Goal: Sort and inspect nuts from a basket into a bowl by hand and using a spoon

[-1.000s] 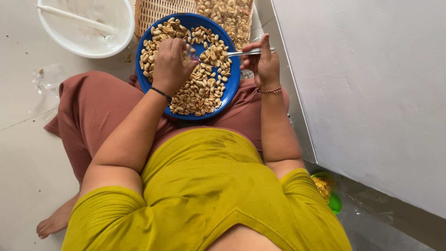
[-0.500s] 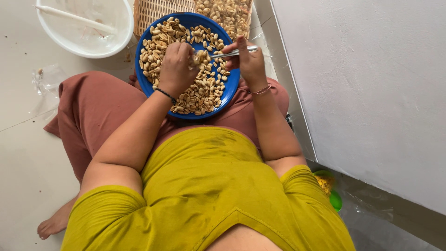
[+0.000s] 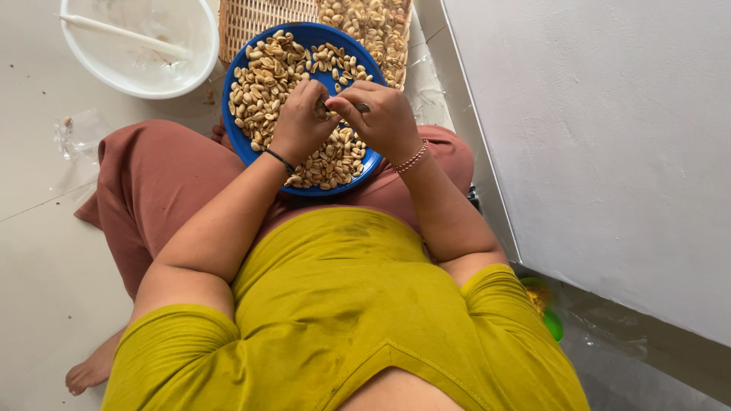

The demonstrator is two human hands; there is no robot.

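Both hands meet mid-plate: left hand [image 3: 301, 125] pinches a nut, right hand [image 3: 381, 114] grips a small metal tool [image 3: 361, 107] (short strokes, stay over blue plate [image 3: 240, 141]).

A white bowl [image 3: 137, 53] sits beside a woven tray [image 3: 259, 19].

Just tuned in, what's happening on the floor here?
A person sits on the floor with a blue plate of pale nuts on their lap. Both hands meet over the plate: the left hand pinches something small, probably a nut, and the right hand holds a thin metal tool against it. A woven tray with more nuts lies beyond the plate, and a white bowl stands to the left.
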